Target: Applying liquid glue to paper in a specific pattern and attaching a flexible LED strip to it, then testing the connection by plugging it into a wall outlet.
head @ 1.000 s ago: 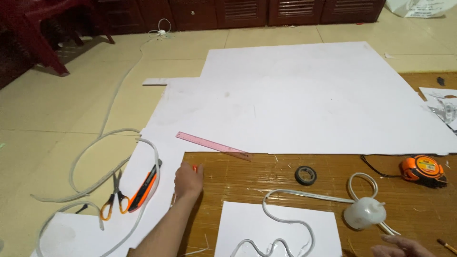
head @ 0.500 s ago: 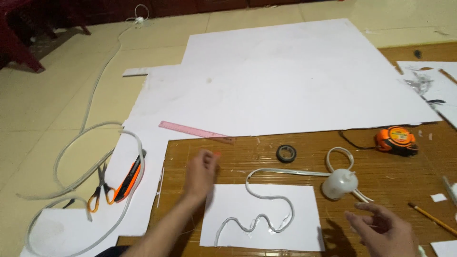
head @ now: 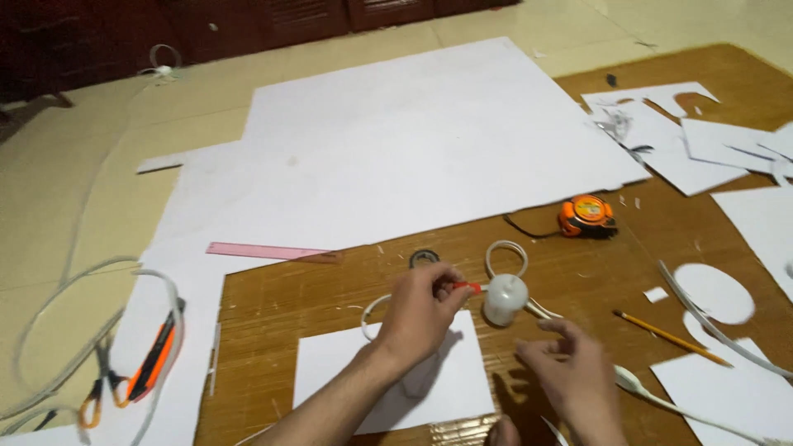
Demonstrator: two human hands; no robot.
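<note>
Left hand (head: 421, 310) at centre of frame, fingers pinched on small red tool (head: 467, 287), tip aimed at white lamp socket (head: 505, 298) beside it on wooden board (head: 281, 306). Right hand (head: 570, 372) lower right, fingers loosely apart, holding nothing, near white cable (head: 661, 396). Tape measure (head: 586, 216) above.

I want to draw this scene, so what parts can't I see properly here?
All in the head view:
- Small red item: the left hand covers most of it, so its kind is unclear.
- Right hand: motion blur; whether it holds anything is unclear.
- White cord: runs off the bottom edge.
- White paper sheet: partly under the left forearm.
- Orange-handled tools at left: tangled in cable, too small to identify.
</note>
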